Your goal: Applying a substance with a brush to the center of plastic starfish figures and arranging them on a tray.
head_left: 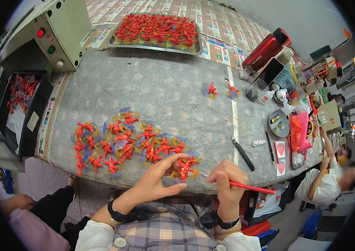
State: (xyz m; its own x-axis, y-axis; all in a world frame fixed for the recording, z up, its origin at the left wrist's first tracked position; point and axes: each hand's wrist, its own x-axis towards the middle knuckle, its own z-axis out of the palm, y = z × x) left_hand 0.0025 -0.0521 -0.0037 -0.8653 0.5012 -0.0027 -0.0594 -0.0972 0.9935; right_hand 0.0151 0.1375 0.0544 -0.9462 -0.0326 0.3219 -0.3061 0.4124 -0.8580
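While left hand [154, 180] holds figurine [184, 170], right [229, 180] grips brush [255, 188]

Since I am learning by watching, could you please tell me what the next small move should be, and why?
Probably a light stroke of the red-handled tool on the yellow part of the red figure: the left hand holds it, and the right hand has the tip beside that part.

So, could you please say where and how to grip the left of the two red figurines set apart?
That red figurine is probably best pinched by its central body, from above: translucent blue and yellow parts spread beside it, while nothing covers its top.
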